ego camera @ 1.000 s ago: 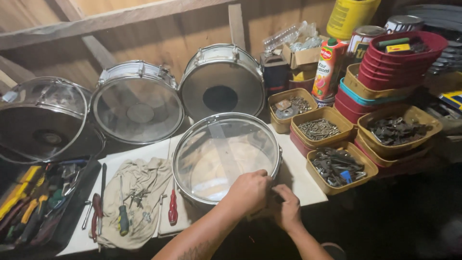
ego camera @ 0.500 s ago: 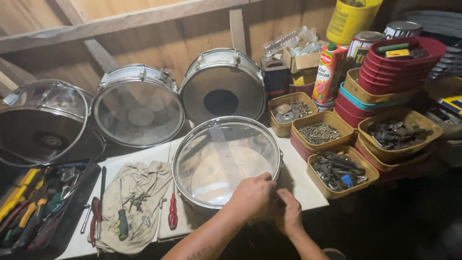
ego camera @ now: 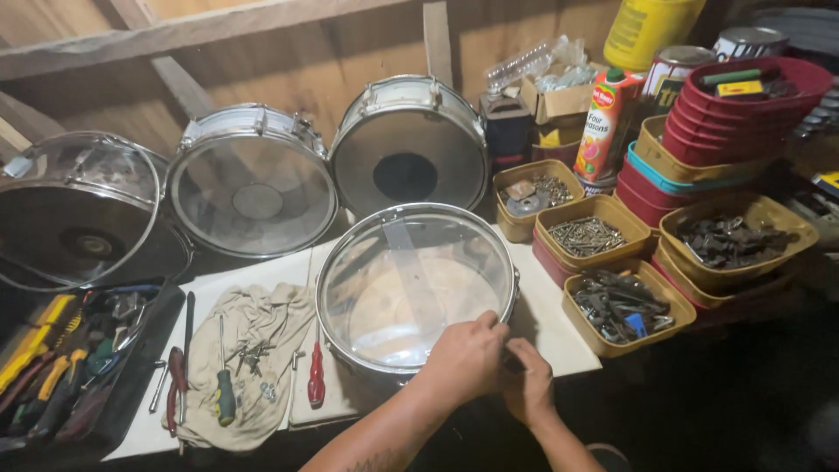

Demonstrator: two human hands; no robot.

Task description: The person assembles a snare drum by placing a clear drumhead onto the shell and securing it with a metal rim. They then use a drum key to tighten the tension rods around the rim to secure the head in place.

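A snare drum (ego camera: 411, 288) with a clear head and chrome rim lies flat on a white board (ego camera: 559, 323). My left hand (ego camera: 465, 357) sits at the drum's near right edge, its fingers curled over the rim. Just to its right, my right hand (ego camera: 530, 386) presses against the drum's side, fingers pinched on a small dark part (ego camera: 510, 362) between the two hands. What that part is cannot be made out.
Three more drums (ego camera: 252, 192) (ego camera: 409, 157) (ego camera: 74, 210) lean on the wooden wall. A beige cloth (ego camera: 253, 323) holds small screws, screwdrivers (ego camera: 315, 380) beside it. A tool tray (ego camera: 70, 367) sits left. Tubs of screws and hardware (ego camera: 587, 234) (ego camera: 622, 304) (ego camera: 732, 241) and stacked red trays (ego camera: 743, 105) stand right.
Both hands stay at the drum's near right rim. The right hand has edged up closer to the left hand. The view has shifted slightly.
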